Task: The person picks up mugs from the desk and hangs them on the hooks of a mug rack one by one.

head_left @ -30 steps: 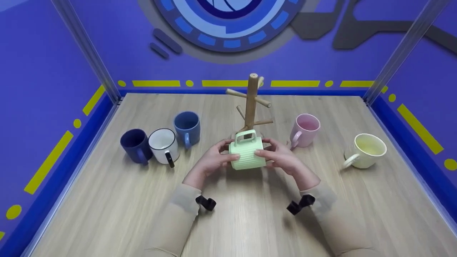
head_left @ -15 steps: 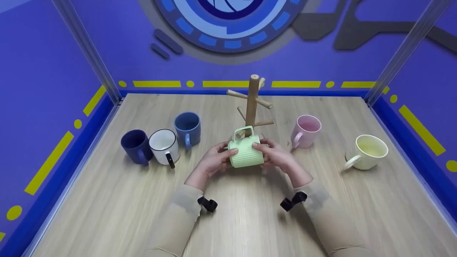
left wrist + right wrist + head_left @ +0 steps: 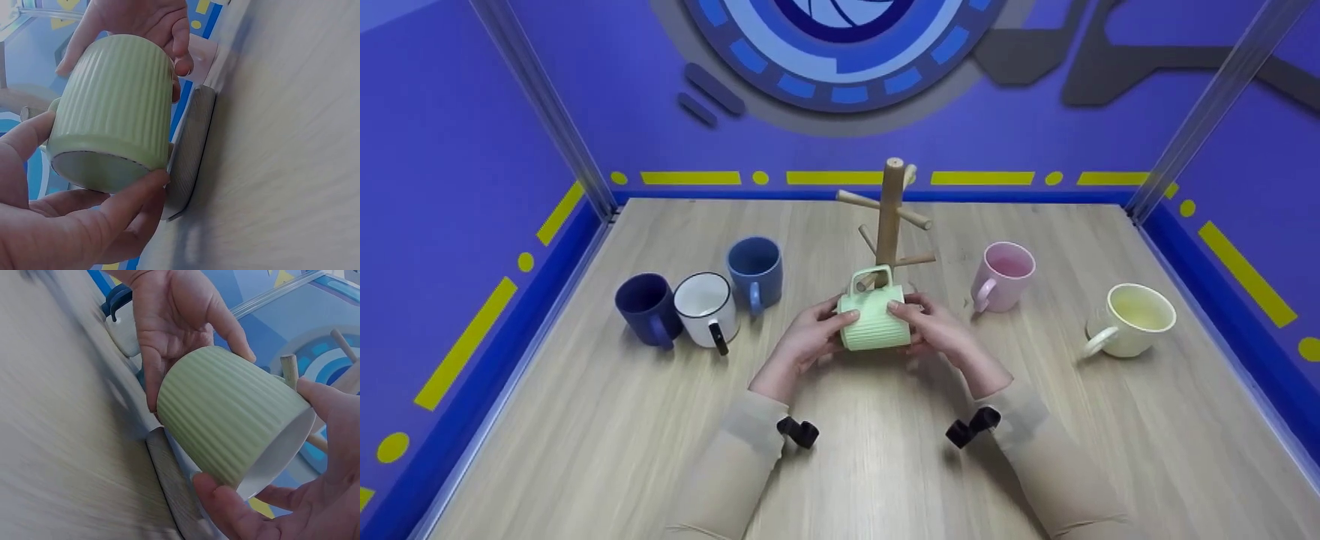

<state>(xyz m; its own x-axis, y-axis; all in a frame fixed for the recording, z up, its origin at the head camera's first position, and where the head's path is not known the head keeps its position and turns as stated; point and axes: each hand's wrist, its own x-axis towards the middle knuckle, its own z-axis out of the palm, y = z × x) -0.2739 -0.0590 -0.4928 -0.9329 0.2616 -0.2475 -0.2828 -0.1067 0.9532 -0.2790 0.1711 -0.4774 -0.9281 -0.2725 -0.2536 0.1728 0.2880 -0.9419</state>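
Note:
A light green ribbed mug (image 3: pixel 874 321) lies on its side in the air, handle up, at the foot of a wooden mug tree (image 3: pixel 889 210). My left hand (image 3: pixel 811 331) grips its base end, thumb on the near side. At the mouth end my right hand (image 3: pixel 941 328) holds it the same way, as the open rim (image 3: pixel 278 453) in the right wrist view confirms. Inside the handle loop (image 3: pixel 873 273) the tip of a low front peg (image 3: pixel 867 282) shows; how far it passes through I cannot tell. Fingers behind the mug are partly hidden in the head view.
On the left stand a navy mug (image 3: pixel 648 309), a white mug (image 3: pixel 705 309) with a black handle and a blue mug (image 3: pixel 755 274). A pink mug (image 3: pixel 1003 277) and a cream mug (image 3: pixel 1130 320) stand on the right. Other pegs (image 3: pixel 915 217) stick out from the post.
Both hands have shifted the green mug slightly toward the post and left, tilting it. Its handle loop now frames the low peg's tip. Over the last half second it barely moves.

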